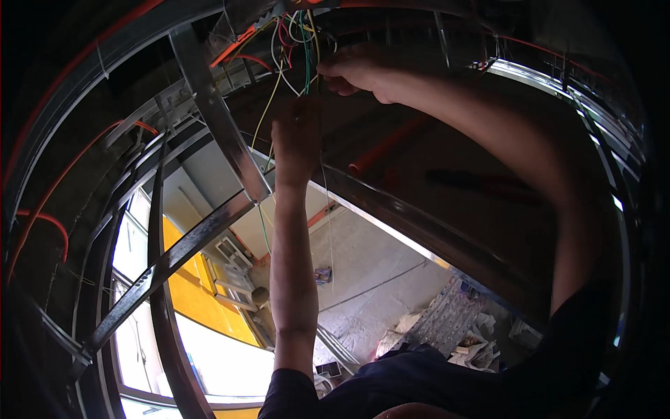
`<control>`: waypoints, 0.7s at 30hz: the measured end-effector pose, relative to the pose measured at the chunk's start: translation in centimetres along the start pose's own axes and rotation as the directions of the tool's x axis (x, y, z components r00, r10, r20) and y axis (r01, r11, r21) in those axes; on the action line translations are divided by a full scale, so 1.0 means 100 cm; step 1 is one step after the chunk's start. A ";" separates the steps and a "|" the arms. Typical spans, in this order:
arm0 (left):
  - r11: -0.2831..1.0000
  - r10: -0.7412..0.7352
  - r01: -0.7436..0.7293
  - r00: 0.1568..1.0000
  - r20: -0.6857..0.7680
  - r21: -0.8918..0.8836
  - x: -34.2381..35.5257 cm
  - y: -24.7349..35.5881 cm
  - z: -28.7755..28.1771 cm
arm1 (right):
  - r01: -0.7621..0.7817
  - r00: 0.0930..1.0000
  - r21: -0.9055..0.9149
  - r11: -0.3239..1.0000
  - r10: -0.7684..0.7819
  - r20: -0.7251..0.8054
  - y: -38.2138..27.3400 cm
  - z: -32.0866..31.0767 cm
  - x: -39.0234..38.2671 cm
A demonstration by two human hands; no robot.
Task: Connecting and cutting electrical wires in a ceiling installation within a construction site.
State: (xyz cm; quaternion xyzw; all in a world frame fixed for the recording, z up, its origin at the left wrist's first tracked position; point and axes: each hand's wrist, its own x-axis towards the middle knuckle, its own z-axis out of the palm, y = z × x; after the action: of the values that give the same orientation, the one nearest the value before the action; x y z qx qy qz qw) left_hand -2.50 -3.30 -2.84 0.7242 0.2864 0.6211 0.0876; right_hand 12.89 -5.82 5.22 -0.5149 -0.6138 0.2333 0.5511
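Observation:
Both my arms reach up to a bundle of thin electrical wires (pixel 307 52) in green, white, red and yellow, hanging from the ceiling. My left hand (pixel 296 140) is closed, and the green and white wires run down into its top; shadow hides its fingers. Just right of and above it, my right hand (pixel 349 73) has its fingers pinched at the yellow wire (pixel 318 42). A second yellow wire (pixel 266 112) trails down left of my left hand. The wire ends are too dark to make out.
Metal ceiling framing (pixel 216 112) crosses at left. A dark panel (pixel 433 223) spans the right, with an orange tube (pixel 387 146) and a dim tool with reddish handles (pixel 481 183) on it. Far below lies the concrete floor (pixel 370 258), with a perforated platform (pixel 443 321) and scraps (pixel 481 346).

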 end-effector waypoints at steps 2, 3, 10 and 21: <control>0.782 -0.232 0.377 0.915 0.329 -0.496 0.007 -0.003 0.007 | 0.027 1.000 0.006 1.000 -0.027 0.016 0.003 -0.001 0.002; 0.781 -0.206 0.357 0.922 0.327 -0.513 0.008 -0.004 0.009 | 0.027 1.000 0.007 1.000 -0.027 0.007 0.004 -0.002 0.003; 0.397 -0.353 0.554 0.828 0.436 -0.732 0.020 -0.038 0.017 | 0.059 0.998 0.051 0.997 -0.057 -0.036 0.015 0.011 0.009; -0.085 0.372 0.785 0.597 0.711 -0.614 0.045 -0.064 0.010 | 0.162 0.955 0.079 0.984 -0.136 -0.264 0.036 0.034 0.021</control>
State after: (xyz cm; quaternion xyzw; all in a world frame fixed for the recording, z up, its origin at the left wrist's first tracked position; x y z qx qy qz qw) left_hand -3.18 4.53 -2.38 0.5270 -0.1845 0.2283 0.7976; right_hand 11.38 -1.69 2.09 -0.4648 -0.5619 0.1525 0.6671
